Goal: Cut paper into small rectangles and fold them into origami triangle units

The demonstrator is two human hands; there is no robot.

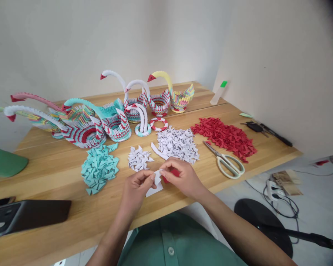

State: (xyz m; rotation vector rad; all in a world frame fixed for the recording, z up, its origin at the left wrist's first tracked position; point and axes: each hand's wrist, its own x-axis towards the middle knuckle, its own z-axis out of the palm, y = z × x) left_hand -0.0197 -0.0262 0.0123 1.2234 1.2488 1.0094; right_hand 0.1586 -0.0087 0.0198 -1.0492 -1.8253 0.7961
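Near the table's front edge, my left hand (pixel 140 186) and my right hand (pixel 181 175) pinch a small piece of white paper (pixel 157 177) between them. Below it on the wood lies more white paper (pixel 154 190). Something red (pixel 172 174), likely paper, shows partly behind my right fingers. Just beyond my hands are a small pile of folded white paper triangles (pixel 138 159), a larger white pile (pixel 179 144) and a curved white strip of joined pieces (pixel 158 151). To the left sits a pile of teal paper triangles (pixel 100 169).
Several folded-paper swans, among them a yellow one (pixel 182 99), stand at the back. Scissors (pixel 229 165) lie at the right below a red triangle pile (pixel 224 136). A red-and-white ring (pixel 159 124) lies mid-table. Keys (pixel 254 126) are at the right edge, a dark device (pixel 30 216) at the left.
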